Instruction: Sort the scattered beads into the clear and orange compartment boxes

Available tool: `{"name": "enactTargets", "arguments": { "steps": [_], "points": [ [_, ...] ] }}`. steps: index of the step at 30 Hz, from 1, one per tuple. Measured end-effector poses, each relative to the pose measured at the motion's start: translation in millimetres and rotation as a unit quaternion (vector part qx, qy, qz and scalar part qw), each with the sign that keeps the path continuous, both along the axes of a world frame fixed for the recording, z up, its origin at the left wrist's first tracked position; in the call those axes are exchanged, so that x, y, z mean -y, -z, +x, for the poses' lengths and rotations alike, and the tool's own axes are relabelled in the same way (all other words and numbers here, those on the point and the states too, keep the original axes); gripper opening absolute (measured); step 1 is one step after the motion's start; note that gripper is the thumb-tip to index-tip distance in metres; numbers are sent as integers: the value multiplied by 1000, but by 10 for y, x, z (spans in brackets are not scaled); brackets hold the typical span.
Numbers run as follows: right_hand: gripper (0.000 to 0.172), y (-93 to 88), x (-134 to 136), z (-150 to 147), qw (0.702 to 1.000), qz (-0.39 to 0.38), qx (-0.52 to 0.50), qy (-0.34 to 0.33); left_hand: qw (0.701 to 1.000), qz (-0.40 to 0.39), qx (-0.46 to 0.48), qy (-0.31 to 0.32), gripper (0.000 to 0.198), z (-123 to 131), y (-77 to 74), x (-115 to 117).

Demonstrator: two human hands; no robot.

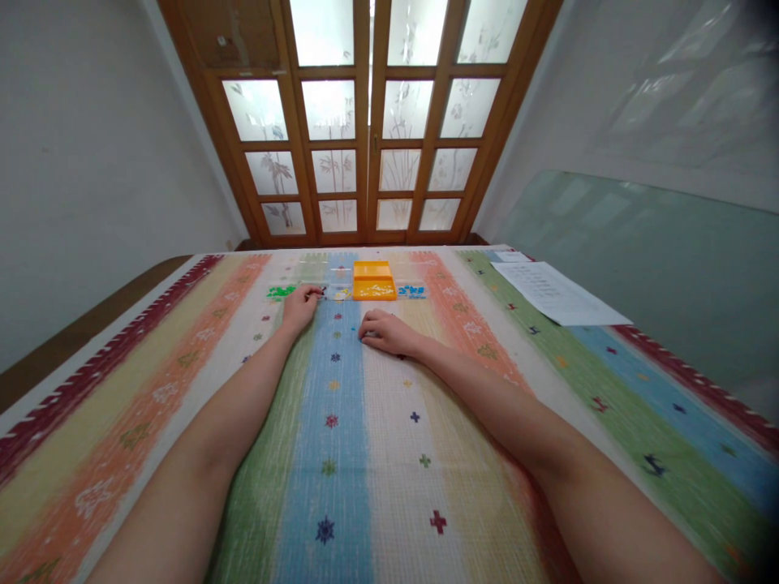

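Observation:
My left hand (303, 307) reaches to the near side of a clear box, its fingers pinched over the dark pieces; what they hold is too small to name. Green pieces (281, 293) lie just left of it. An open orange case (375, 297) with white pieces inside stands between yellow pieces (342, 294) and blue pieces (411, 291). My right hand (387, 332) rests on the cloth in front of the orange case, fingers curled together around something I cannot make out. A tiny blue piece (354, 329) shows left of its fingertips.
A striped, patterned cloth (332, 487) covers the table. Printed white sheets (557, 294) lie at the right, beside a pale green glass panel (645, 268) near the wall. Wooden doors with frosted panes (333, 109) stand beyond the table's far edge.

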State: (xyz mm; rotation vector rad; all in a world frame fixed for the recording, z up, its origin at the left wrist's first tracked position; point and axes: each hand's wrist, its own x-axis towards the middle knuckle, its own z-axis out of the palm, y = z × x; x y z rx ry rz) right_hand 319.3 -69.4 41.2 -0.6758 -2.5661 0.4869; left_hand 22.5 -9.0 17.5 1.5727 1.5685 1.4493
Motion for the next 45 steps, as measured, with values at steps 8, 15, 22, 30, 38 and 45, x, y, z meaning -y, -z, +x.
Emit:
{"name": "enactTargets", "arguments": {
  "steps": [8,15,22,30,38,45],
  "points": [
    [9,95,-96,55,984,-86,-94,122,995,1,-57,82,22,157,-61,140],
    [10,218,-476,346,926,-127,-243,261,979,2,-143,147,18,214,-42,167],
    [23,291,-733,636,862,-114,-301,391,941,3,-206,270,15,267,-110,239],
    [35,357,-841,693,819,-158,-358,420,906,-58,-156,389,15,317,-203,288],
    [34,381,-812,681,842,-103,-320,423,900,-67,-202,381,15,325,-181,279],
    [30,309,-680,596,859,-100,-295,406,902,-53,-190,385,14,338,-181,294]
  ]
}}
